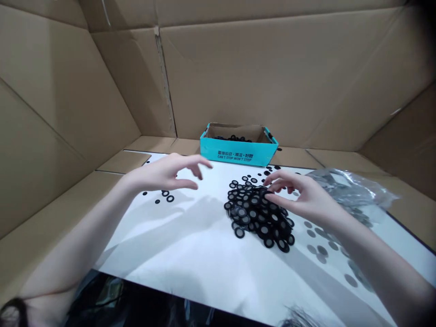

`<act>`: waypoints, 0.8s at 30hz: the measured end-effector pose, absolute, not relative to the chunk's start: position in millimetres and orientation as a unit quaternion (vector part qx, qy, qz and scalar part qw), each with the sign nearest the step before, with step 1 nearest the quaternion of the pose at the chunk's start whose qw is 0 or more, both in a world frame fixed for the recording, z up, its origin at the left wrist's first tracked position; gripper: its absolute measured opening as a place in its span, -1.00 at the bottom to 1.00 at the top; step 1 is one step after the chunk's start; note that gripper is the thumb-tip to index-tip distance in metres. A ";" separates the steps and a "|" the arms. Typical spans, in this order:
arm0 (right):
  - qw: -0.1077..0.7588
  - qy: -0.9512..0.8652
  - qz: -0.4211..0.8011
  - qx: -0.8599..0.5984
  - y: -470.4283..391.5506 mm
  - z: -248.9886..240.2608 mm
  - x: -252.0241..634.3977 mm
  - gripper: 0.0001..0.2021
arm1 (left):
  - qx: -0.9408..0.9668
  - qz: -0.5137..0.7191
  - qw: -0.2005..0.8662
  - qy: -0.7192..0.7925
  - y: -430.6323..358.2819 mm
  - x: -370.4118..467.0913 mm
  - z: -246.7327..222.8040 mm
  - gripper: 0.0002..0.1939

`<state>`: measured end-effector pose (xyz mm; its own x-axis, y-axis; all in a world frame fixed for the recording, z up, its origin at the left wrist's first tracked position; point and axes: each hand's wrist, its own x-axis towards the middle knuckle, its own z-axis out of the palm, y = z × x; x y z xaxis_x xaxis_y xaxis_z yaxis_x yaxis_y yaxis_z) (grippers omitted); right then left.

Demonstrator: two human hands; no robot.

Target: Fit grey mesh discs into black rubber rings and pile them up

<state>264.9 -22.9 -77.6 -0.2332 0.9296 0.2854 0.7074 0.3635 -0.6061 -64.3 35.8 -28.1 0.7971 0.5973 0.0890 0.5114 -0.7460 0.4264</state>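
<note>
My left hand (173,171) hovers over the left part of the white tabletop, thumb and fingers apart, holding nothing. Below its wrist lie a few black rings (170,198). My right hand (289,190) is at the upper right of a heap of black discs with grey round centres (254,213). Its fingers are bent and parted from the thumb, whose tip meets a disc at the top of the heap. No disc clearly shows clamped between those fingers. Loose grey discs (322,250) lie scattered under my right forearm.
A turquoise box (238,152) with black pieces inside stands at the back. Right of the heap lies a clear plastic bag (357,188). Small black pieces (267,173) are strewn between heap and box. Cardboard walls (265,77) enclose the white tabletop (177,254).
</note>
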 end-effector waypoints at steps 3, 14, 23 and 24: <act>0.289 -0.760 0.185 -0.551 -19.0 -91.6 281.1 -0.80 | 0.892 -0.086 0.174 0.408 50.2 -90.1 -50.4 -0.64; 0.304 -0.735 0.162 -0.584 -7.9 -112.6 293.3 -0.75 | 0.870 -0.141 0.148 0.448 64.5 -104.2 -88.5 -0.83; 0.303 -0.702 0.138 -0.630 -30.7 -116.1 332.2 -0.69 | 0.870 -0.131 0.200 0.431 70.1 -109.0 -92.6 -0.71; 0.299 -0.699 0.139 -0.634 -35.4 -118.4 336.4 -0.71 | 0.870 -0.133 0.206 0.429 71.0 -108.9 -92.6 -0.73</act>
